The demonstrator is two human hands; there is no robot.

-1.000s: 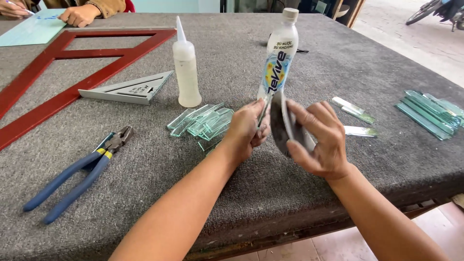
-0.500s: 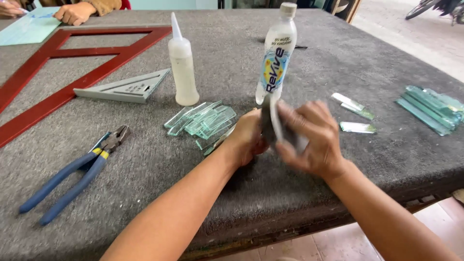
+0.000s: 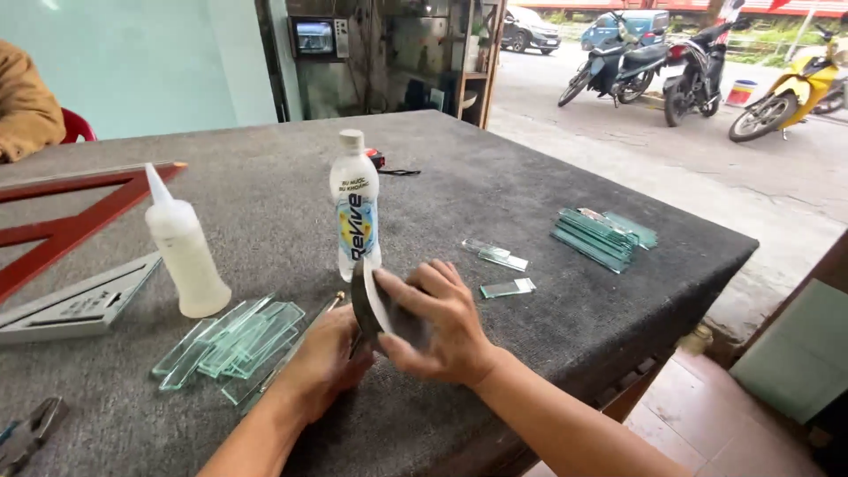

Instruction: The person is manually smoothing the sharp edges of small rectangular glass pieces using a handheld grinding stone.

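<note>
My right hand [image 3: 437, 329] grips a dark rounded slab [image 3: 373, 309] with a pale face, held on edge above the grey felt table [image 3: 495, 185]. My left hand [image 3: 325, 362] is curled beside it, fingers closed on a thin metal tool [image 3: 334, 303] whose tip points toward the slab. A pile of clear glass strips [image 3: 231, 340] lies just left of my left hand. A white plastic bottle with a coloured label [image 3: 355, 208] stands right behind the slab.
A white squeeze bottle with a nozzle [image 3: 184, 252], a grey metal triangle square [image 3: 75, 305] and a red frame [image 3: 62, 230] sit at left. Pliers [image 3: 26, 433] lie at the bottom left. More glass strips [image 3: 599, 234] are stacked near the right edge. Another person's sleeve [image 3: 22, 106] shows far left.
The view has tilted up and now takes in the street. My hands have shifted slightly lower and closer together, with the slab turned more edge-on in my right hand.
</note>
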